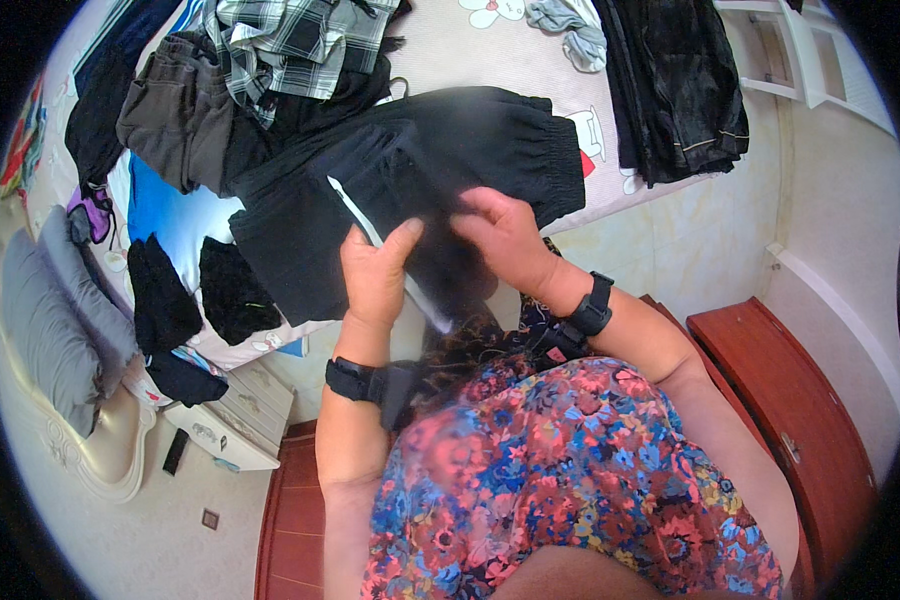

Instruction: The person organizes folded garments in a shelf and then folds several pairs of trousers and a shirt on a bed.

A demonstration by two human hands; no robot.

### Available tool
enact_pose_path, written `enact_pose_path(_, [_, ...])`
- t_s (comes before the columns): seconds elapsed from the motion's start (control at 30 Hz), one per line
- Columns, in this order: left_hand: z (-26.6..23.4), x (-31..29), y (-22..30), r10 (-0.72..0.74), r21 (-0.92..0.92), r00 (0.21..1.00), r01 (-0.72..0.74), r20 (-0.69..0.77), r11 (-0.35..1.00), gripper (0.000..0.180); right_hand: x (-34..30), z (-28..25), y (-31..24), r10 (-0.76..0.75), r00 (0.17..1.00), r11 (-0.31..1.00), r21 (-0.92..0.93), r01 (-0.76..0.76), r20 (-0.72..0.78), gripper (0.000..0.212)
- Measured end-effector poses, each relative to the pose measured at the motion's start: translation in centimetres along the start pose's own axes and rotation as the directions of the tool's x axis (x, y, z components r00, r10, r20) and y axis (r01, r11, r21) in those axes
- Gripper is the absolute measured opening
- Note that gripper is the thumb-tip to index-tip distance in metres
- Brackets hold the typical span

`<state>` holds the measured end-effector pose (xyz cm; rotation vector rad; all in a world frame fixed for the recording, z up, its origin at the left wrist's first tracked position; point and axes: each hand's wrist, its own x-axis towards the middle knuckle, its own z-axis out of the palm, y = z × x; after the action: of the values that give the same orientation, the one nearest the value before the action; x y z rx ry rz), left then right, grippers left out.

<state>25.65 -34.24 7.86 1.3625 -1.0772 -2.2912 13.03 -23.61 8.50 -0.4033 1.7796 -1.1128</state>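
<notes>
Black trousers (310,200) with a gathered elastic cuff lie across the near edge of the bed, their near part lifted between my hands. My left hand (375,265) is closed on the black cloth, thumb on top, beside a narrow white strip (355,212) that runs along it. I cannot tell whether the strip is a trim or a cord. Opposite it, my right hand (510,240) has its fingers bent together against the same cloth; the fingertips are slightly blurred. Black straps circle both wrists.
On the bed lie a plaid shirt (300,50), dark grey trousers (175,110), black socks (235,290), grey socks (575,30) and folded black garments (680,90). Grey pillows (55,310) lean at the left by a pale nightstand (230,420). A red-brown wooden piece (780,420) stands at the right.
</notes>
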Motion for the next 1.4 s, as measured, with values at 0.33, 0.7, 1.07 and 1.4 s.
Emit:
enact_pose_path(0.33, [-0.5, 1.3, 1.5, -0.143, -0.121, 0.990, 0.143, 0.009, 0.982, 0.021, 1.2, -1.0, 6.1, -0.132, 0.989, 0.989, 0.072, 0.127, 0.061, 0.019])
enact_pose_path(0.7, [-0.5, 1.2, 0.3, -0.138, -0.135, 0.990, 0.141, 0.032, 0.981, 0.028, 0.8, 0.0, 1.6, 0.154, 0.981, 0.814, 0.549, -0.192, 0.115, 0.028])
enact_pose_path(1.07, [-0.6, 0.8, -1.2, -0.092, -0.221, 0.993, 0.105, 0.070, 0.970, 0.028, 1.5, -1.6, 3.6, 0.116, 0.987, 0.933, 0.330, -0.146, 0.108, 0.024])
enact_pose_path(1.4, [-1.0, 0.2, -3.0, -0.125, -0.135, 0.991, 0.132, 0.056, 0.982, 0.038, 1.6, -2.6, 2.9, -0.194, 0.976, 0.907, -0.398, 0.138, -0.103, 0.056])
